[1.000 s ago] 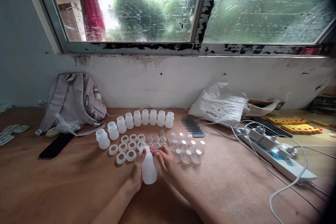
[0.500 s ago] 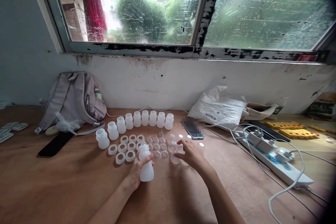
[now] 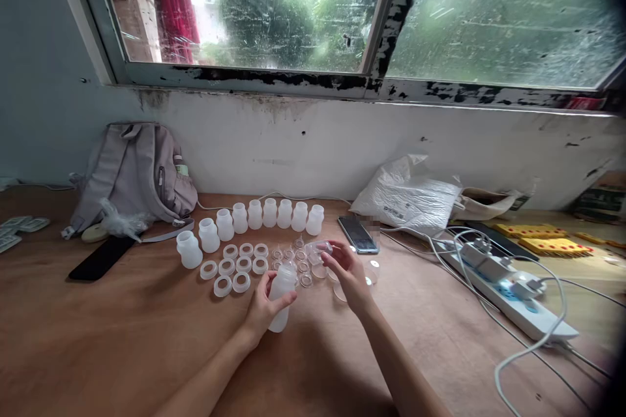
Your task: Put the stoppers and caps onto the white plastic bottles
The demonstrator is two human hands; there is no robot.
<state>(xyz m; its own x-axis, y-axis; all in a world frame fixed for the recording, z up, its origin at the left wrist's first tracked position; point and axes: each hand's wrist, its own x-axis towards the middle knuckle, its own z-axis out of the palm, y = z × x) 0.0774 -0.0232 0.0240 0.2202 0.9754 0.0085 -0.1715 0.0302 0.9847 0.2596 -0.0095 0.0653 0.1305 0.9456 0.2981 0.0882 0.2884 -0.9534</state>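
Observation:
My left hand (image 3: 264,309) is wrapped round a frosted white baby bottle (image 3: 282,287), held a little tilted with its top up. Pinched in the fingers of my right hand (image 3: 349,273) is a clear domed cap (image 3: 315,249), to the right of the bottle top and apart from it. Beneath and beside my right hand are more clear caps (image 3: 372,272) on the table. Several clear bottle nipples (image 3: 303,267) lie partly hidden behind the held bottle. White screw rings (image 3: 241,282) are laid out in rows left of them. Open white bottles (image 3: 255,215) form a curved row behind.
A grey backpack (image 3: 134,172) leans on the wall at left, near a black phone (image 3: 100,265). Another phone (image 3: 359,234) lies beyond my right hand, by a silver plastic mailer (image 3: 413,195). A power strip (image 3: 513,300) with loose cables runs along the right.
My right hand has picked up a clear cap from the table and brought it up and left towards the bottle. My left hand with the bottle has shifted slightly right.

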